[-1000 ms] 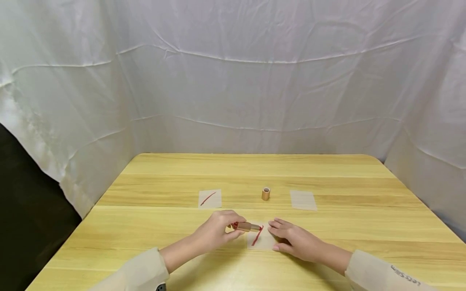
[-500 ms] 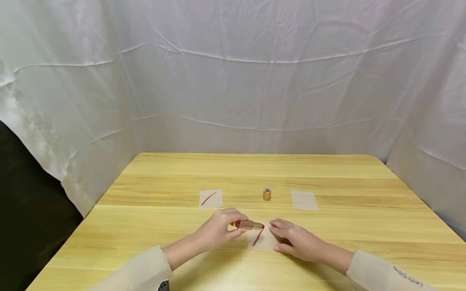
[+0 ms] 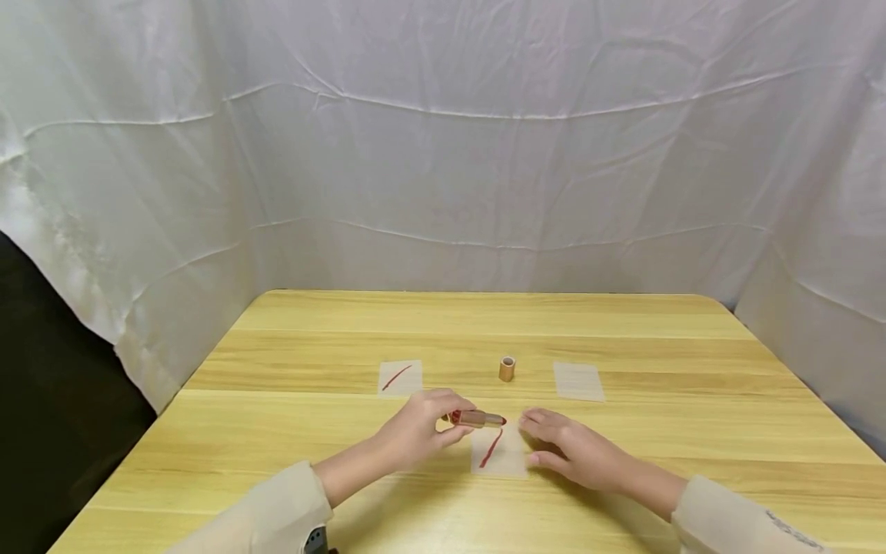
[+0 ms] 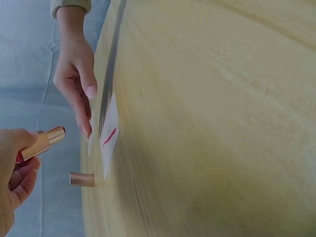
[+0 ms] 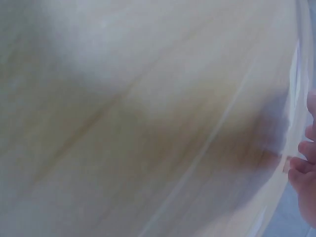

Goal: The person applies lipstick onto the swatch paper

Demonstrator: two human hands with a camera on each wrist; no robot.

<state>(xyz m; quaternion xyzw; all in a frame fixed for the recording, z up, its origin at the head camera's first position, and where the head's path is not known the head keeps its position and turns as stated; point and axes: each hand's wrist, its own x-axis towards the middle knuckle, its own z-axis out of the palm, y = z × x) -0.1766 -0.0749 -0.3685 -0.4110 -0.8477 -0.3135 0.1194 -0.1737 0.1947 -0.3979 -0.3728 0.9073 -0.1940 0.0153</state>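
My left hand (image 3: 422, 427) pinches an uncapped lipstick (image 3: 476, 418) between thumb and fingers. Its red tip points right, above the top of a small square of white paper (image 3: 512, 455) that bears one slanted red stroke. In the left wrist view the lipstick (image 4: 43, 143) has a gold-toned case, with its tip apart from the paper (image 4: 108, 150). Just right of that sheet is my right hand (image 3: 577, 450), fingers loosely extended and holding nothing. In the right wrist view, some fingers (image 5: 307, 165) show at the right edge.
Farther back, the lipstick cap (image 3: 507, 368) stands upright. To its left lies a paper square (image 3: 389, 368) with a red stroke; to its right, an unmarked paper square (image 3: 578, 382). White cloth (image 3: 484, 177) hangs behind the wooden table (image 3: 311, 315).
My left hand has lifted the lipstick off the end of the red stroke, up and slightly right. My right hand has slid off the middle paper, a little to the right.
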